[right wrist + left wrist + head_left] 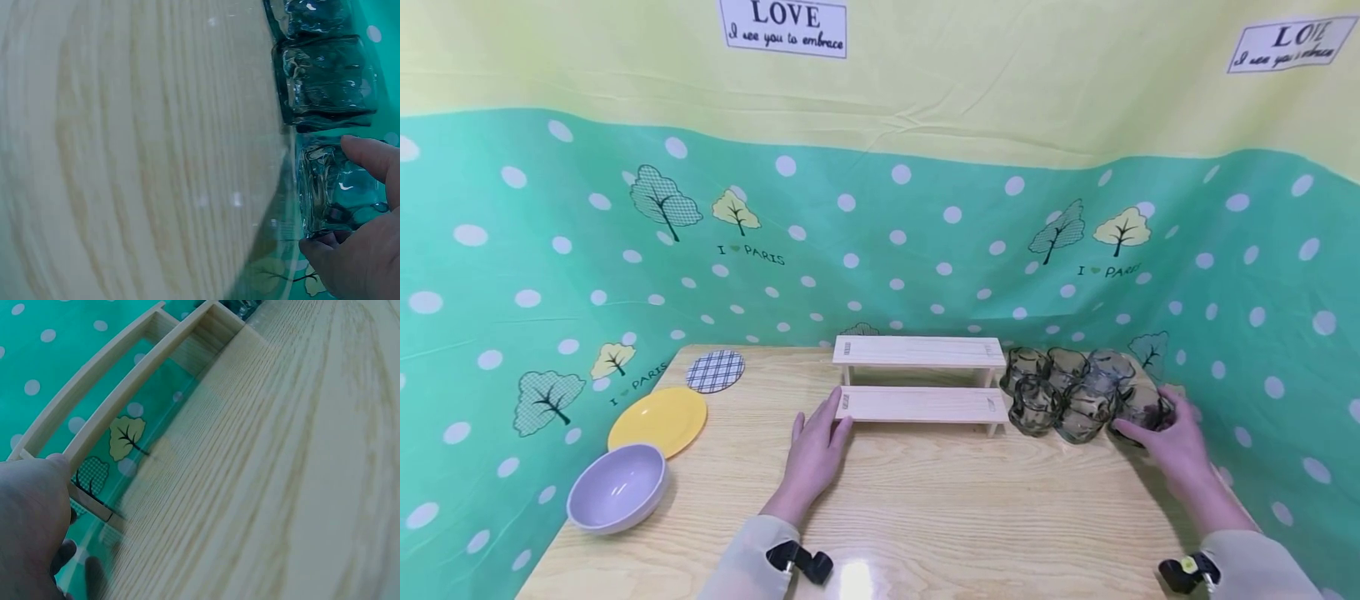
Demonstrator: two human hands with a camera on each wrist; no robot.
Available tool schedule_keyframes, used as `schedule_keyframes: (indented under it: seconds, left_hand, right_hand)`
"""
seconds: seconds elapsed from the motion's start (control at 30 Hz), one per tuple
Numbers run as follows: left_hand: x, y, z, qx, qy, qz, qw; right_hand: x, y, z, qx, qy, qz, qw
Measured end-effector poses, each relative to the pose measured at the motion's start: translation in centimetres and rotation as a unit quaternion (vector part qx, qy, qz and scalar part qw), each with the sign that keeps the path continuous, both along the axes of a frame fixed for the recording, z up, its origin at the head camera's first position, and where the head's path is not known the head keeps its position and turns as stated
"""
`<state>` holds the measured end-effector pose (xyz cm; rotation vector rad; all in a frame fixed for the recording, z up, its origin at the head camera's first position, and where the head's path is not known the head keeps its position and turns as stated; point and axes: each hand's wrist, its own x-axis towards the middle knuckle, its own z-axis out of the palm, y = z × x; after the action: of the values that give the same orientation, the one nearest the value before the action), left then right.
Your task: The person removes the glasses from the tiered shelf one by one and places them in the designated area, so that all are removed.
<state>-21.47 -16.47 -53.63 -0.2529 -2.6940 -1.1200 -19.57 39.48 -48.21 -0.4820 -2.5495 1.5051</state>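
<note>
My right hand holds the glass cup at the near right end of a cluster. Thumb and fingers sit on opposite sides of it. Several more smoky, wavy-sided glass cups stand close together to its left. A two-tier pale wooden stand is left of the cups, its two boards at different heights. At the stand's left end rests my left hand, fingers extended along the lower board and touching its edge. In the left wrist view, part of that hand's fingers lie in shadow below the stand's end.
On the left side of the wooden table are a lilac bowl, a yellow plate and a round checked coaster. A green and yellow printed cloth hangs behind and along both sides.
</note>
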Motion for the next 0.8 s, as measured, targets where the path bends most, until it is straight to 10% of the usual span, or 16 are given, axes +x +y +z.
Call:
schedule_keyframes:
  seconds: [0.8]
  left_hand:
    - [0.06, -0.02, 0.09, 0.002, -0.004, 0.003, 1.0000]
  right_hand:
    - [-0.39, -0.94, -0.65, 0.023, -0.003, 0.020, 1.000]
